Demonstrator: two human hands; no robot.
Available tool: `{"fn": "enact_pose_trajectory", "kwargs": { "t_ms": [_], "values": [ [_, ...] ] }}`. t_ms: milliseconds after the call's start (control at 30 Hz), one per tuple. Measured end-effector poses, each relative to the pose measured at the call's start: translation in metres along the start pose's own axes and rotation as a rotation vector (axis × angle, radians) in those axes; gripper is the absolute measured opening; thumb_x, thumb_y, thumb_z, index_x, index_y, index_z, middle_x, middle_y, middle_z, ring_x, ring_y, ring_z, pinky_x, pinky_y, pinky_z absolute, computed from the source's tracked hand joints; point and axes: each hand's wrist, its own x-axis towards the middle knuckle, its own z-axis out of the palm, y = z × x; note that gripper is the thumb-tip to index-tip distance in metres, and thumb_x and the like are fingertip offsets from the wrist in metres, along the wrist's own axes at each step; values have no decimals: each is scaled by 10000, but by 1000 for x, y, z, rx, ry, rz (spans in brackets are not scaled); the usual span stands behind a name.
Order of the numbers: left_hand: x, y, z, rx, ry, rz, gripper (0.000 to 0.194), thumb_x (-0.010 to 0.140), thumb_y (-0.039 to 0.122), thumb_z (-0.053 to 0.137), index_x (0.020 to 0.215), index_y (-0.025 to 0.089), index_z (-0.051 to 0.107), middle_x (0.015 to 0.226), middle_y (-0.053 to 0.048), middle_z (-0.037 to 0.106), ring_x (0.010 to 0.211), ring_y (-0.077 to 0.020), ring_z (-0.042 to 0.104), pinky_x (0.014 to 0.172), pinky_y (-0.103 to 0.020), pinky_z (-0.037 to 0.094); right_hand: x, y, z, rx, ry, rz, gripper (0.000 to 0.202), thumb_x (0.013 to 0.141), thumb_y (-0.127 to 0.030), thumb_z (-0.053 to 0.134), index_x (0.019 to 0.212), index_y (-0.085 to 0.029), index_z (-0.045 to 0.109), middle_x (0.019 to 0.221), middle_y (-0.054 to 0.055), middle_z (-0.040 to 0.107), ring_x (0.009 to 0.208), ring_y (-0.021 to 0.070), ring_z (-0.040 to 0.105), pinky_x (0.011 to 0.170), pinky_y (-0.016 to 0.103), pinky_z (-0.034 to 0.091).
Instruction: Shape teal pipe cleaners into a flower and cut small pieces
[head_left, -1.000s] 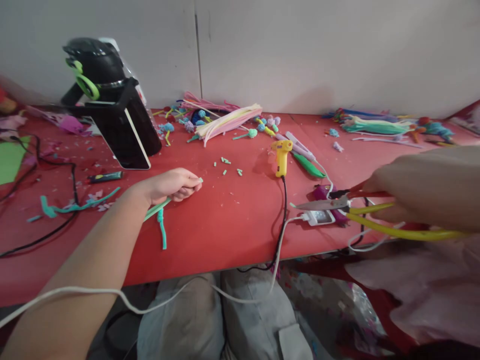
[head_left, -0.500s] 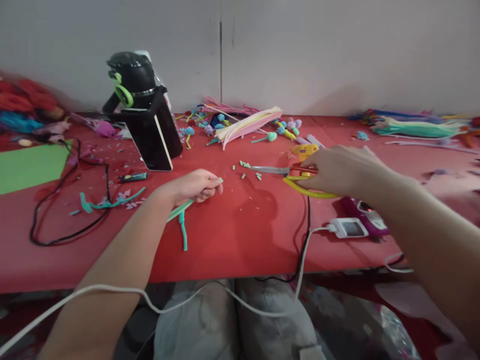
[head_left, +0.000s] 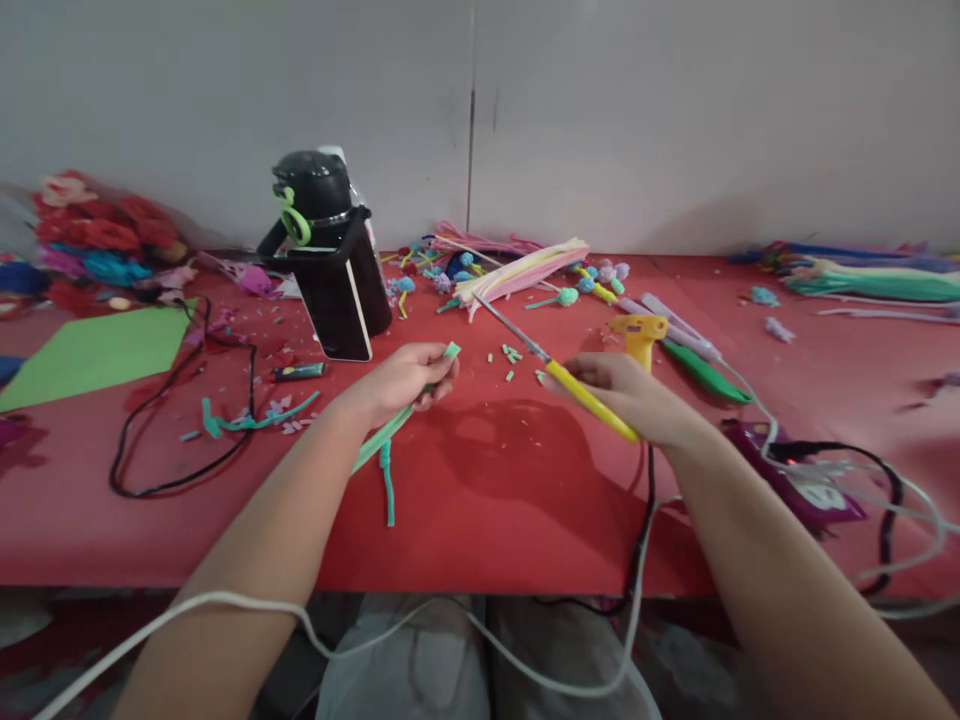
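My left hand is closed around a small bundle of light green pipe cleaners; their ends show just above my fingertips. Yellow-handled scissors are in my right hand, blades pointing up and to the left, apart from the bundle. Several short green cut pieces lie on the red table between my hands. A knotted teal pipe cleaner hangs or lies just below my left wrist; I cannot tell if it joins the bundle.
A black bottle stands behind a black holder. Behind my right hand is a yellow glue gun. Pink and cream pipe cleaners lie at the back. A white cable crosses over my left forearm and lap.
My right hand has lifted the scissors off the table area and swung them toward my left hand, blades now angled up. My left hand keeps its hold; the bundle's ends show more.
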Motion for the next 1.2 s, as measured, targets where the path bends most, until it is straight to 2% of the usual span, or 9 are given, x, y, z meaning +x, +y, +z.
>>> {"fn": "enact_pose_trajectory", "kwargs": {
  "t_ms": [67, 167, 300, 433, 633, 900, 1033, 1200],
  "values": [
    [0, 1, -1, -37, 43, 28, 228, 987, 229, 522, 772, 155, 541, 545, 41, 422, 410, -51, 310, 417, -160, 235, -3, 1, 12, 21, -45, -13, 558, 746, -752, 660, 719, -196, 620, 626, 3, 493, 600, 153, 437, 529, 295, 298],
    [0, 3, -3, -107, 102, 36, 249, 1000, 230, 495, 775, 144, 558, 518, 63, 346, 398, -47, 252, 410, -162, 191, -7, 4, 19, -45, -25, -21, 557, 757, -741, 661, 696, -193, 586, 625, -5, 461, 605, 145, 404, 533, 295, 278],
    [1, 4, -5, -156, 152, 47, 270, 995, 181, 463, 759, 117, 577, 525, 44, 370, 407, -47, 261, 417, -169, 193, -9, 4, 23, -94, -34, -36, 542, 788, -705, 661, 663, -195, 528, 638, -17, 420, 620, 136, 371, 556, 298, 265],
    [0, 3, -4, -153, 122, 90, 240, 968, 157, 483, 758, 104, 587, 567, 26, 408, 430, -45, 281, 434, -176, 209, -11, 1, 29, -65, -72, -44, 524, 801, -696, 655, 686, -200, 529, 653, -23, 422, 614, 131, 359, 556, 295, 267],
    [1, 1, -2, -89, 69, 120, 178, 935, 182, 525, 790, 107, 598, 605, 28, 416, 455, -48, 281, 454, -185, 226, -12, -3, 37, -66, -58, -57, 537, 807, -692, 649, 647, -205, 488, 650, -25, 377, 616, 126, 331, 556, 291, 271],
    [3, -7, 0, 58, 6, 150, 219, 970, 259, 488, 806, 138, 567, 640, 33, 442, 493, -61, 322, 494, -197, 276, -15, -8, 39, -66, -95, -47, 589, 827, -704, 621, 628, -215, 359, 634, -49, 283, 595, 105, 272, 536, 280, 207],
    [3, -8, 0, 160, 13, 171, 216, 953, 241, 492, 778, 139, 569, 620, 28, 449, 513, -74, 360, 506, -202, 298, -18, -12, 37, -72, -155, -35, 568, 849, -699, 600, 645, -209, 396, 630, -51, 305, 586, 100, 268, 526, 272, 214],
    [2, -6, 7, 120, -77, 52, 225, 935, 231, 514, 731, 140, 548, 567, 36, 407, 461, -67, 334, 457, -194, 258, -32, -33, 25, -71, -355, 48, 595, 856, -722, 570, 621, -208, 384, 581, -51, 314, 532, 87, 265, 480, 261, 207]
  ]
}}
